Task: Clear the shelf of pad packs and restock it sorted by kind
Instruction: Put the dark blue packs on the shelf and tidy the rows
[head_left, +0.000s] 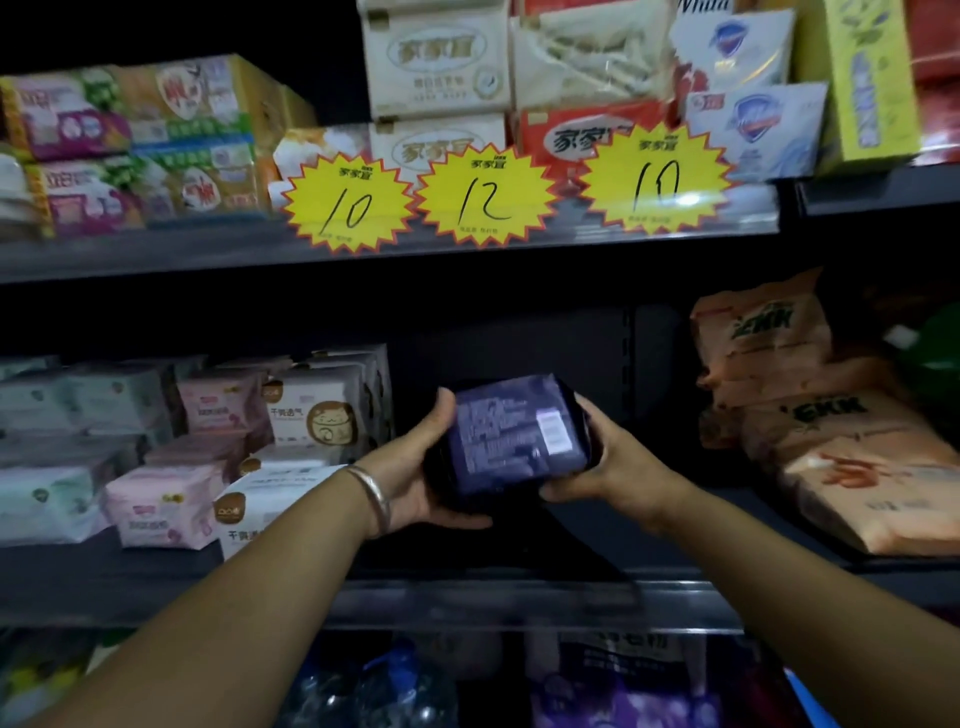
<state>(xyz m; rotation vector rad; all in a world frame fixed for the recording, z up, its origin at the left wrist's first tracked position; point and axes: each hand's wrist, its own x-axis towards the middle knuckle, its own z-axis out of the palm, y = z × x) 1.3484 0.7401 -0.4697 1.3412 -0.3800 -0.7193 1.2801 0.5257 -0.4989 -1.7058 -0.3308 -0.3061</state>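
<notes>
A dark purple pad pack is held with its printed back toward me, above the bare middle of the dark shelf. My left hand grips its left end, thumb on top, with a metal bangle on the wrist. My right hand grips its right end. On the shelf to the left stand white packs, pink packs and pale green packs. Orange packs are piled at the right.
The shelf above carries soap boxes behind yellow starburst price tags marked 10, 12 and 10. Below the shelf's front rail lie water bottles and purple packs.
</notes>
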